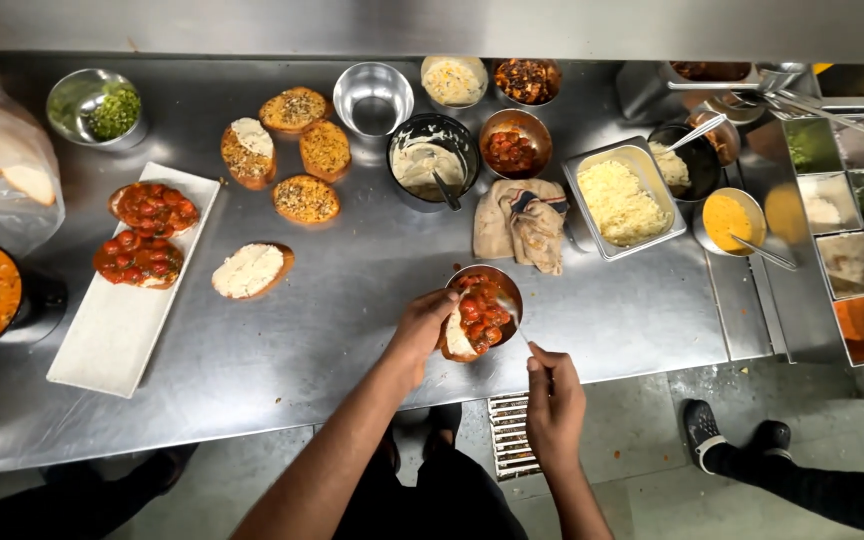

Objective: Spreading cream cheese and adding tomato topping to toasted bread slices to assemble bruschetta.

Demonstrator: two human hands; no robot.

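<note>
My left hand (420,328) holds a slice of toast (460,338) spread with white cream and partly covered in red tomato pieces, over a small steel bowl (497,283) of the same tomato topping. My right hand (552,393) grips a spoon (512,318) whose tip rests on the toast. A white rectangular plate (117,325) at the left carries two finished tomato toasts (142,235). Beside it lies a cream-spread slice (250,270) on the steel counter (352,330).
Several seeded toasts (292,150) lie behind. Bowls of cream (430,165), tomato (514,145), green herbs (102,108) and an empty bowl (373,98) stand at the back, beside a folded cloth (522,225), a tray of grated cheese (620,200) and spice containers (852,210). Another person's shoes (732,435) stand at the right.
</note>
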